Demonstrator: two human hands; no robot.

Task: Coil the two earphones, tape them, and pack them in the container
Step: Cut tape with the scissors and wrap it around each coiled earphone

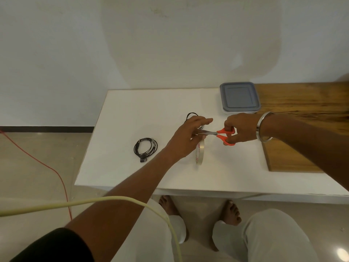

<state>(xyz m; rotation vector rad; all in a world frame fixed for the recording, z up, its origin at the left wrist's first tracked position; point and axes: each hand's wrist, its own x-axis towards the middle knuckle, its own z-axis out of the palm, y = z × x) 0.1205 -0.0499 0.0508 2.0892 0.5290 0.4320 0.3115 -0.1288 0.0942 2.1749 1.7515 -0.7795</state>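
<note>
Single view only, worn on person's head. Looks forward and steeply down over white table (132, 110), wide-angle, edges bowed. Both forearms reach in from bottom corners; hands meet near frame centre, close below lens. Plain wall (170, 44) fills top half beyond hands, floor (37, 167) at left, own knees and bare feet (231, 212) under table edge, nearest camera.

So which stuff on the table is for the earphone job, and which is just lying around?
For the job:
- coiled earphone, lying on the table
- second earphone, behind the left hand
- tape roll
- scissors, held in the right hand
- container, lid on

Just lying about:
- wooden board
- red cable on the floor
- pale cable
</note>
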